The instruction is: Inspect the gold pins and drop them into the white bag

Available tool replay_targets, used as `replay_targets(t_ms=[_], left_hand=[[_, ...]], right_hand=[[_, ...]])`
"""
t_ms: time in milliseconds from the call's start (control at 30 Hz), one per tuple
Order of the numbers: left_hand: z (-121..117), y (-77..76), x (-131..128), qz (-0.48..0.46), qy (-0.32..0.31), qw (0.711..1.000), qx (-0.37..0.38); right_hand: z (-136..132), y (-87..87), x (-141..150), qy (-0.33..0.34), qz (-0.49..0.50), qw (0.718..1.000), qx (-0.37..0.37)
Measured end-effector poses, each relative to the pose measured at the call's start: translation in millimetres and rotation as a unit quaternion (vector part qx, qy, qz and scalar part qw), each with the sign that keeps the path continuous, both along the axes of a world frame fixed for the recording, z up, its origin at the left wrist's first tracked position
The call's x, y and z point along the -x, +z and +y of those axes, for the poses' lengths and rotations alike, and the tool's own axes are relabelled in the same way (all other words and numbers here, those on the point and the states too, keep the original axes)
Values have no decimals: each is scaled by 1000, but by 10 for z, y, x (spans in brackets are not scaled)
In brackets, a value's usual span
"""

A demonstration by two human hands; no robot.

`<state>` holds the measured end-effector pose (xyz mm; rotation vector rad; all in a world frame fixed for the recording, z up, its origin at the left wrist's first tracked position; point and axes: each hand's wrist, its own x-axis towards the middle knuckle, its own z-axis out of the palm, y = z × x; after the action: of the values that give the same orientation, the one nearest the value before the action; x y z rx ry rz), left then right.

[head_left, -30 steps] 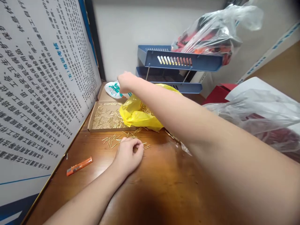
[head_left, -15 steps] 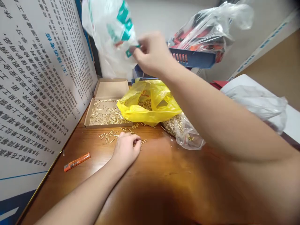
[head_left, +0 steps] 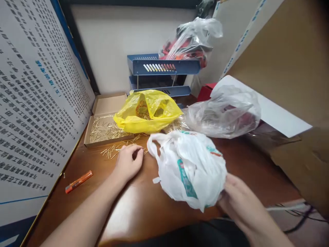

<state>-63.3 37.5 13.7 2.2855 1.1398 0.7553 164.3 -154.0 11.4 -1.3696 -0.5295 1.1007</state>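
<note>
My right hand [head_left: 238,195] grips a white plastic bag [head_left: 195,171] with green and red print by its right side; the fingertips are hidden behind it. The bag is crumpled and bulging, held above the front of the table. My left hand [head_left: 130,160] rests on the wood, thumb and forefinger curled towards each other, beside loose thin brass-coloured pins [head_left: 110,151]. What its fingers hold, if anything, is too small to make out. Beyond it are an opened shallow cardboard box [head_left: 99,104] containing many such pins and a yellow plastic bag [head_left: 144,127] with more brass-coloured pieces inside.
An orange utility knife [head_left: 78,181] lies on the table [head_left: 123,219] at left. Behind stands a blue tiered tray [head_left: 164,68] bearing a clear bag of red items [head_left: 185,48]. A cloudy plastic bag [head_left: 223,113] lies at right. A printed panel [head_left: 43,103] borders the left.
My right hand has swung from the back left down to the front right, carrying the white plastic bag. The view has shifted; my left hand stays beside the loose pins.
</note>
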Motion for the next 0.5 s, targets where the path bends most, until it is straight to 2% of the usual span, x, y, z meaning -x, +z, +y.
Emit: replay_targets(t_ms=[133, 267, 333, 433, 500], left_hand=[[-275, 81, -13, -16, -44, 998, 29], [-512, 96, -106, -73, -45, 988, 125], [-558, 119, -163, -138, -77, 970, 182], [-563, 196, -207, -209, -128, 922, 299], [-567, 249, -202, -216, -134, 899, 357]], right_hand=[[-234, -179, 67, -21, 44, 998, 27], [-249, -245, -49, 1, 64, 998, 14], [-209, -205, -98, 60, 69, 996, 11], [-148, -45, -104, 153, 42, 986, 48], [-161, 87, -68, 162, -20, 983, 87]])
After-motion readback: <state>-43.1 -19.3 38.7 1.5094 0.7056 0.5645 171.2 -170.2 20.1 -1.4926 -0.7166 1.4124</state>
